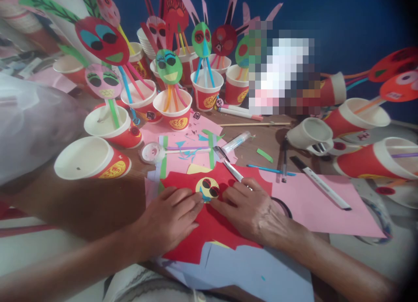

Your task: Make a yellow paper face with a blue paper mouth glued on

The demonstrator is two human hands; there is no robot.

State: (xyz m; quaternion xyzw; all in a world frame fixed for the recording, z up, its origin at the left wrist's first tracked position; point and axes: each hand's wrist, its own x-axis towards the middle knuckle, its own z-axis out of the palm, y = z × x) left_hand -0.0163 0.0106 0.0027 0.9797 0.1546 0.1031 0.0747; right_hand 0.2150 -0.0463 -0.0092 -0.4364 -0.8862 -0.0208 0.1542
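Red paper lies flat at the near edge of the desk, and on its upper part sits a small yellow face disc with two dark eyes. I have my left hand resting palm down on the red sheet, fingers stretched out and nearly flat, the fingertips touching the disc's left rim. My right hand lies the same way on the other side, fingers spread low, the forefinger reaching the disc's right rim; neither hand grips anything, both press down. Just beyond the right hand's knuckles a pair of scissors lies on the paper, blades pointing away from me, though the view is soft there and I may be misreading its handle. Pink paper spreads toward the right edge, with a white marker lying slantwise on it. A blue sheet sits under the red one at the near edge. Red paper cups with straws and paper faces crowd the far side of the desk, and one empty cup lies tipped near the left edge.
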